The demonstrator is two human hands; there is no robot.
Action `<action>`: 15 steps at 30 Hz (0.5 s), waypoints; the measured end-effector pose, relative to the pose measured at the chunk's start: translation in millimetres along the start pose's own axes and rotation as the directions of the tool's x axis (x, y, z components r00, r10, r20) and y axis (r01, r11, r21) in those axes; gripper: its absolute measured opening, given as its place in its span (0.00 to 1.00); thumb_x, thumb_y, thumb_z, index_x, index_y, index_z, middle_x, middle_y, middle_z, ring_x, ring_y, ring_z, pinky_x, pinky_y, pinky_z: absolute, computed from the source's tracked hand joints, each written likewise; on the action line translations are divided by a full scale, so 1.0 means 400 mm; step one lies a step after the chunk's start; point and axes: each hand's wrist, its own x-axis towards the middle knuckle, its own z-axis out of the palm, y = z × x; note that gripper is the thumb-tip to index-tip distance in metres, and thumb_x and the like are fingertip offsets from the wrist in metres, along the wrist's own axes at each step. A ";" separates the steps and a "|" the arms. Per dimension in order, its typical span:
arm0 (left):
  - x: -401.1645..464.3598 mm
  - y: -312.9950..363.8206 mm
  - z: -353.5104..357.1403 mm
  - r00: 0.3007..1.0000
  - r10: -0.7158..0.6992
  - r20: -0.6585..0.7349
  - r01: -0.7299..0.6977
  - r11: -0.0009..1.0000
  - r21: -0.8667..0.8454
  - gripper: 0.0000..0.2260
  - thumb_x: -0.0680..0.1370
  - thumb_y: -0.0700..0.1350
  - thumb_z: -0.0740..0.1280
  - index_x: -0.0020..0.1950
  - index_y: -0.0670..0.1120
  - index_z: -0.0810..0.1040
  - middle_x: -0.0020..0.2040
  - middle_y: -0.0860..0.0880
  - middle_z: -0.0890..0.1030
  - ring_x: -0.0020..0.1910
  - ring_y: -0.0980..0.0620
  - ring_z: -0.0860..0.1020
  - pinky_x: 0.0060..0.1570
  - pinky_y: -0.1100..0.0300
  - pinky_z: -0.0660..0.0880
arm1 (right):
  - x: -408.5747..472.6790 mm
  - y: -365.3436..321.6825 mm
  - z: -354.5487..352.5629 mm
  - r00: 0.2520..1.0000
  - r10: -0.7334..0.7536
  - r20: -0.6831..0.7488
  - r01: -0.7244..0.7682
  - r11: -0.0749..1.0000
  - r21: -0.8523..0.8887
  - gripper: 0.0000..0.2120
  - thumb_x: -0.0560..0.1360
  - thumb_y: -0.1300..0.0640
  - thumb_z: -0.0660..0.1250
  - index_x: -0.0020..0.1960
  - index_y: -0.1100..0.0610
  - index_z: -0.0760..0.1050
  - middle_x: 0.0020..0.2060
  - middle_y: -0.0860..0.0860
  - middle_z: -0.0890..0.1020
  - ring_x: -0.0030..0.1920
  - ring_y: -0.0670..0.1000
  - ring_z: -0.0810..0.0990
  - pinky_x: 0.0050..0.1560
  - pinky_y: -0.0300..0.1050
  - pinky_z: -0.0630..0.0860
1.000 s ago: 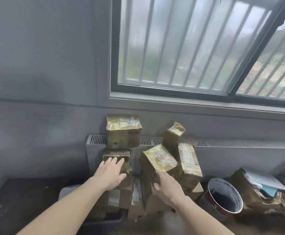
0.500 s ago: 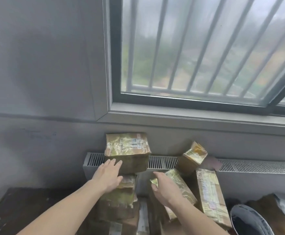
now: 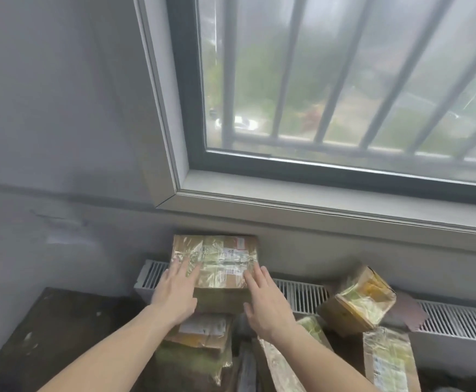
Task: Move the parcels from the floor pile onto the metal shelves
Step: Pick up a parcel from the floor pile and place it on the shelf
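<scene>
A pile of brown cardboard parcels wrapped in shiny tape stands against the wall under a window. The top parcel (image 3: 220, 258) sits highest on the left stack, label side up. My left hand (image 3: 176, 292) lies flat on its near left corner. My right hand (image 3: 265, 304) lies against its near right corner. The fingers of both hands are straight and apart, touching the parcel without closing around it. Below it is another labelled parcel (image 3: 203, 332). A small tilted parcel (image 3: 364, 301) leans at the right. No metal shelves are in view.
A white grilled heater (image 3: 457, 321) runs along the wall behind the pile. A long parcel (image 3: 389, 360) stands at the lower right and another parcel (image 3: 276, 366) lies under my right forearm. A dark slab (image 3: 61, 329) is at the left. The window sill (image 3: 316, 210) juts out above.
My view has moved closer and tilted up. My right hand left the tilted middle parcel and came to the top parcel's right corner. My left hand rose to its left corner.
</scene>
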 end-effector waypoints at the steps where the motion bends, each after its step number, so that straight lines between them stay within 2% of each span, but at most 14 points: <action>1: 0.013 0.003 0.002 1.000 -0.007 -0.008 0.007 1.000 0.010 0.38 0.80 0.47 0.64 0.81 0.52 0.40 0.81 0.44 0.42 0.79 0.44 0.42 0.77 0.51 0.46 | 0.014 0.004 0.003 1.000 -0.011 -0.009 0.011 1.000 -0.024 0.33 0.81 0.56 0.59 0.80 0.54 0.47 0.80 0.53 0.44 0.79 0.55 0.41 0.77 0.47 0.45; 3: 0.044 0.006 0.004 1.000 -0.012 -0.020 0.013 0.999 0.044 0.43 0.79 0.49 0.67 0.80 0.52 0.37 0.80 0.44 0.39 0.79 0.44 0.41 0.77 0.50 0.44 | 0.045 0.006 0.012 0.999 -0.032 -0.021 0.031 0.998 -0.048 0.34 0.80 0.57 0.60 0.80 0.53 0.47 0.79 0.54 0.42 0.79 0.56 0.39 0.78 0.51 0.45; 6: 0.092 0.003 0.013 0.999 -0.006 -0.035 0.011 0.989 0.144 0.50 0.76 0.56 0.70 0.77 0.52 0.31 0.76 0.44 0.31 0.78 0.42 0.36 0.76 0.44 0.41 | 0.084 0.004 0.034 1.000 -0.025 -0.003 0.025 0.999 -0.038 0.36 0.79 0.55 0.62 0.80 0.52 0.47 0.79 0.55 0.41 0.78 0.59 0.38 0.78 0.56 0.47; 9: 0.121 -0.010 0.040 1.000 -0.005 0.014 0.002 0.979 0.203 0.55 0.72 0.63 0.71 0.75 0.52 0.27 0.73 0.45 0.29 0.77 0.39 0.34 0.74 0.39 0.40 | 0.102 0.002 0.062 0.999 -0.024 0.040 0.026 0.998 -0.052 0.39 0.79 0.52 0.64 0.80 0.52 0.43 0.78 0.54 0.36 0.77 0.60 0.34 0.78 0.57 0.45; 12: 0.135 -0.026 0.064 0.999 -0.010 0.033 0.004 0.985 0.175 0.55 0.73 0.60 0.71 0.75 0.52 0.26 0.73 0.46 0.30 0.77 0.41 0.34 0.74 0.39 0.42 | 0.114 -0.003 0.099 1.000 -0.012 0.025 0.014 0.996 -0.084 0.43 0.78 0.49 0.65 0.79 0.51 0.37 0.76 0.55 0.33 0.74 0.61 0.27 0.77 0.60 0.44; 15: 0.144 -0.035 0.081 1.000 -0.007 -0.008 0.009 0.983 0.184 0.53 0.75 0.53 0.71 0.75 0.52 0.25 0.75 0.45 0.30 0.78 0.41 0.35 0.74 0.40 0.44 | 0.124 0.002 0.138 1.000 0.009 -0.025 -0.012 0.991 -0.131 0.46 0.75 0.48 0.69 0.79 0.52 0.38 0.78 0.57 0.40 0.75 0.58 0.27 0.75 0.61 0.47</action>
